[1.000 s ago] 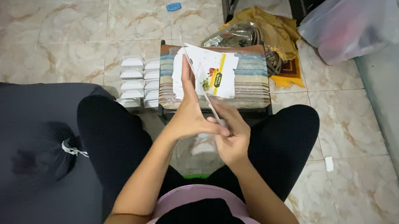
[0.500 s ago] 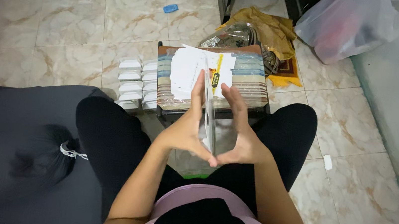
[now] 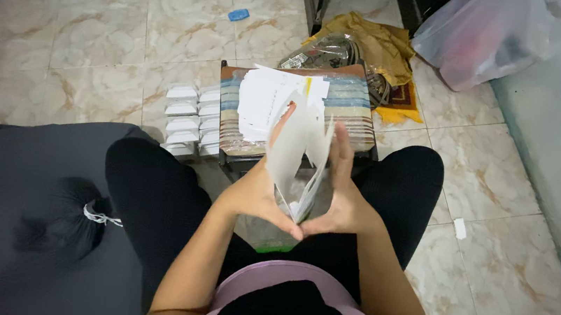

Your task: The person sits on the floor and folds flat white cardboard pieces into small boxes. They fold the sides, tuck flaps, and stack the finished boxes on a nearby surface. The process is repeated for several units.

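Two bare hands meet at the wrists over the person's lap, palms facing, with a white pouch standing between them. The left hand presses the pouch's left face, its fingers running up that side; the right hand presses the right face, fingers straight and pointing up. Both grips are closed on the pouch by flat palm pressure rather than curled fingers. The pouch's top is spread open and blurred, so its exact shape there cannot be told.

Just beyond the hands is a low tabletop covered in striped cloth, with a loose pile of white papers lying on it. Rows of small white boxes sit on the floor touching the tabletop's left side. Behind it lie a crumpled clear bag and a yellow cloth. A large clear plastic bag leans by the wall at upper right. A tied black sack rests against the person's left leg. A small blue piece lies on the marble tiles far off, and a white scrap lies on the floor to the right.
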